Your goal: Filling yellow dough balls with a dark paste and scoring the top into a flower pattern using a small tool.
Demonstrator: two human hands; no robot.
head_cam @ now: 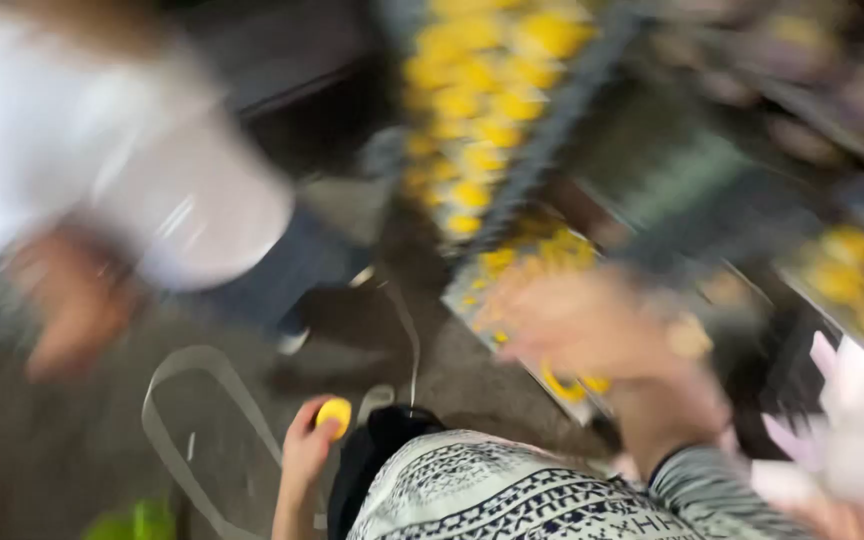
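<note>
Yellow and rounded, a small piece is sitting pinched in the fingertips of the left hand at lower centre. The right hand, blurred (its grip cannot be told), is hovering right of centre over a tray of similar yellow pieces, nearer them.

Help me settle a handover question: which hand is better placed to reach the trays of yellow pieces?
Likely the right hand: though blurred, it is stretched over the tray of yellow pieces. The left hand is low by the torso, its grip on a small yellow piece.
</note>
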